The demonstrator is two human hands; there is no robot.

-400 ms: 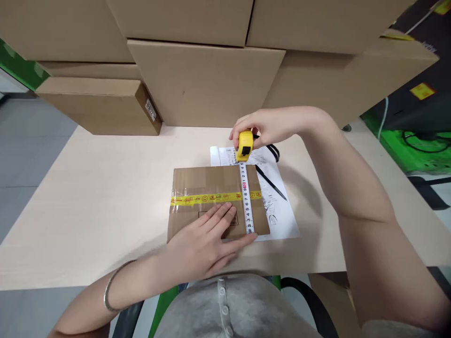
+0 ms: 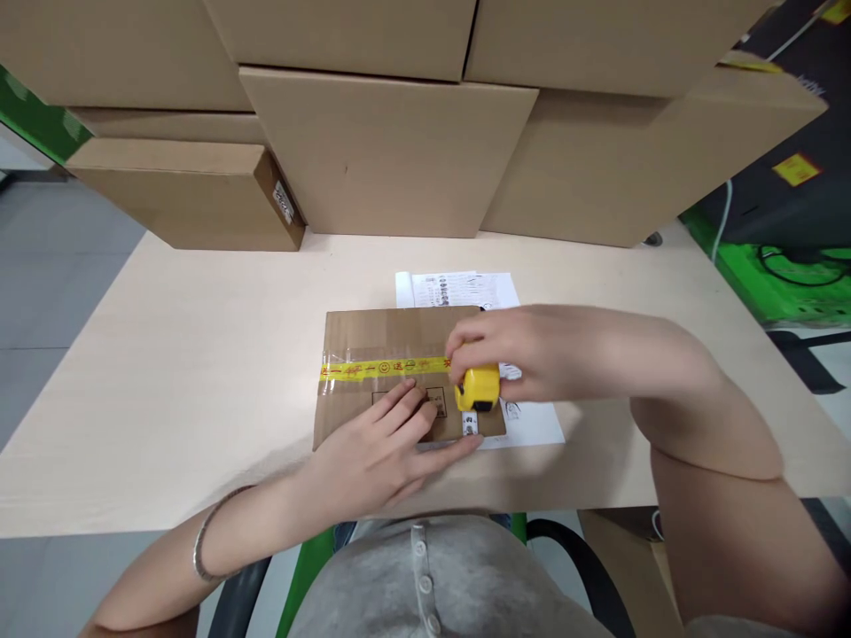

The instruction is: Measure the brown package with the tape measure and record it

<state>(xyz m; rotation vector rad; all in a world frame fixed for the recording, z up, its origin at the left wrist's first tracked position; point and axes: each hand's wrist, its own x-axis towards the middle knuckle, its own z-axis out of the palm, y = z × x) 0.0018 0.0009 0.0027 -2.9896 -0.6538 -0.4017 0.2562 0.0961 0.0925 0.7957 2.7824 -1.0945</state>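
A flat cardboard box (image 2: 372, 341) sealed with a strip of yellow tape (image 2: 378, 368) lies on the table in front of me. My left hand (image 2: 382, 452) rests flat on the box's near edge, fingers stretched out, thumb pinning the end of the measuring tape blade (image 2: 469, 426). My right hand (image 2: 532, 350) is closed around a yellow tape measure (image 2: 477, 388), held just above the box near its right front corner. Only a short piece of blade shows between the case and my left thumb.
A printed paper sheet (image 2: 458, 288) lies under and behind the box. Several large cardboard boxes (image 2: 392, 151) are stacked along the table's far edge. The pale wooden table (image 2: 199, 354) extends left. A green mat with cables (image 2: 791, 279) lies at the right.
My right hand has brought the tape measure from the box's far edge toward me, and most of the blade has gone back into the case. My left hand stayed put.
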